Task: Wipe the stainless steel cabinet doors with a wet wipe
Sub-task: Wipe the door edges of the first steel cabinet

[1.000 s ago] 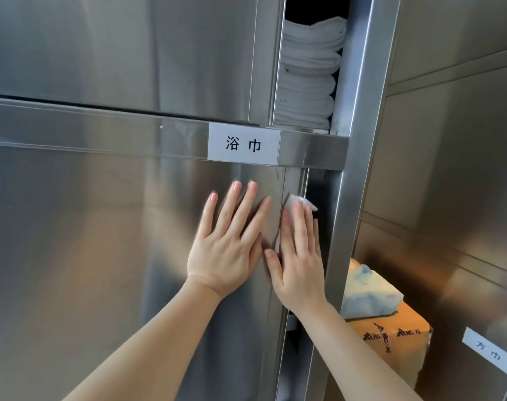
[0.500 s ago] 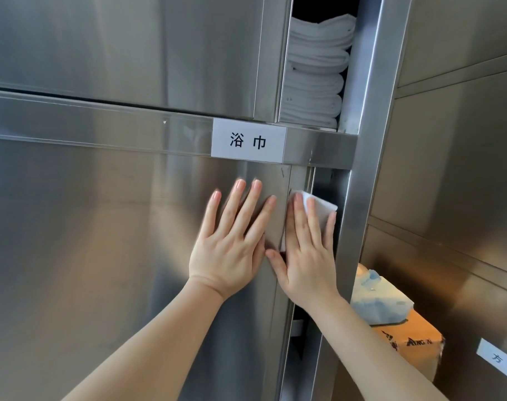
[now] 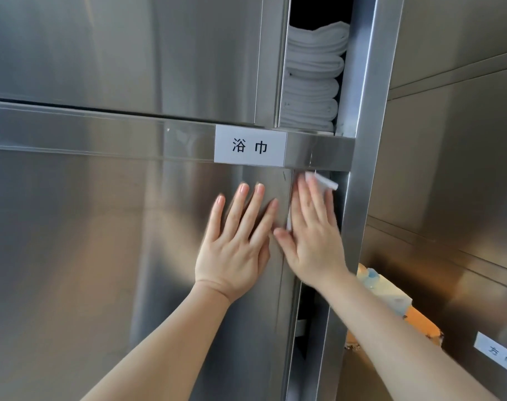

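The right hand [image 3: 313,241] lies flat, fingers straight and close together, pressing a white wipe [image 3: 323,180] onto the right edge of the lower door [image 3: 102,256]. A corner of the wipe pokes out past the fingertips, and a thin strip shows beside the first finger. The hand looks a bit blurry.

Just beside its thumb is the left hand [image 3: 235,250]. It is flat on the same door with fingers straight and spread, holding nothing.

Right above the wipe runs a shiny bar [image 3: 73,131] with a white label [image 3: 250,146] on it. The wipe nearly meets the bar's bottom edge, so little room is left above.

Right of the wiping hand is a dark gap, then a tall post [image 3: 362,169]. The gap is narrow. Left of both hands the door is wide and bare.

Above the bar, the top door [image 3: 116,53] is slid partly open, and stacked white towels [image 3: 311,79] show inside.

Below the right wrist, past the post, sits an orange box [image 3: 420,319] with a blue and white pack [image 3: 388,293] on it. A second label [image 3: 501,354] is low on the right wall.
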Action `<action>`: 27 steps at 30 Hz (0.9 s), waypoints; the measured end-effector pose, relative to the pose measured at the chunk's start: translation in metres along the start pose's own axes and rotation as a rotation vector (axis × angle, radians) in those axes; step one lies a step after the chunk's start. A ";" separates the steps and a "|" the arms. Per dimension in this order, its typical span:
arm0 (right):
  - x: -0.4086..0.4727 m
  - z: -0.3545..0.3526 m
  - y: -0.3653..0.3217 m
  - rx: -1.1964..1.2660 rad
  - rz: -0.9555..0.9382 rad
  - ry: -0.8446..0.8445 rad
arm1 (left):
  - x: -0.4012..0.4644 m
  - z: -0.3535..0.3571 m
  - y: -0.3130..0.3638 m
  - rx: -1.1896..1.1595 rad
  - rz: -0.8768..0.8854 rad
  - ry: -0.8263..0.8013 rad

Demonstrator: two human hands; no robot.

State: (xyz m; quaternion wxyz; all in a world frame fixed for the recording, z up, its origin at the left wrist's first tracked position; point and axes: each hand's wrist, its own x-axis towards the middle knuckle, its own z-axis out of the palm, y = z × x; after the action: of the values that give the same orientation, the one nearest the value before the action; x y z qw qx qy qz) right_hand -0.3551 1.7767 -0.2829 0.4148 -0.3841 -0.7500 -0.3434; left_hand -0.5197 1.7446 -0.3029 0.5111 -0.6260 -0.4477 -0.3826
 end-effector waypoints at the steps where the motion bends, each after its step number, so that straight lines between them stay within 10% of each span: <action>1: 0.011 -0.003 0.003 -0.010 0.002 0.016 | 0.000 0.000 0.000 -0.006 -0.004 0.007; 27: 0.001 -0.001 -0.006 0.192 0.159 0.041 | 0.004 0.003 0.009 -0.004 0.004 0.015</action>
State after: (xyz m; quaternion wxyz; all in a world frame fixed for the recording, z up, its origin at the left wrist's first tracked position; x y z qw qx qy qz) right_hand -0.3602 1.7727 -0.2830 0.4907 -0.3938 -0.7380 -0.2440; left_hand -0.5094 1.7477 -0.3024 0.5138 -0.6250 -0.4419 -0.3874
